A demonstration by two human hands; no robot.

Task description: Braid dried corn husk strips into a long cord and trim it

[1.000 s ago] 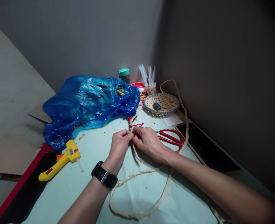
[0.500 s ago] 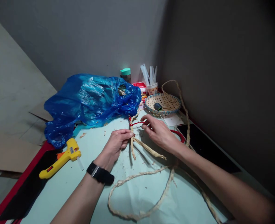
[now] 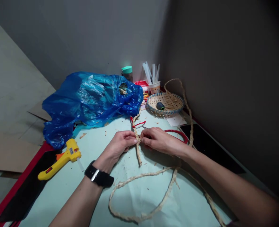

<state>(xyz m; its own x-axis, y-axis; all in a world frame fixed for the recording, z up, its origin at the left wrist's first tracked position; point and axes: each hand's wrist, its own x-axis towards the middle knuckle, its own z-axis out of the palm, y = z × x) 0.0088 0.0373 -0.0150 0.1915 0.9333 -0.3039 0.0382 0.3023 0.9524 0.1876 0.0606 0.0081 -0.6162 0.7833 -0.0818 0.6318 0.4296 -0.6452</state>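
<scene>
My left hand (image 3: 120, 145), with a black watch on its wrist, pinches a braided straw cord (image 3: 137, 151) from the left. My right hand (image 3: 158, 141) pinches the same cord from the right, fingertips almost touching the left ones. A red tie (image 3: 136, 124) binds the cord's far end just beyond my fingers. The rest of the braid loops over the pale green table (image 3: 87, 189) toward me and runs up the right side to the wall.
A yellow glue gun (image 3: 59, 160) lies at the left. A crumpled blue plastic bag (image 3: 89, 101) fills the back left. Red scissors (image 3: 177, 133) sit behind my right hand, a woven basket (image 3: 165, 102) and a cup of glue sticks (image 3: 154, 86) beyond. A dark tablet (image 3: 210, 148) lies right.
My right hand reached out to the red tie, letting loose strands fall, then came back. Both hands now pinch the cord together again.
</scene>
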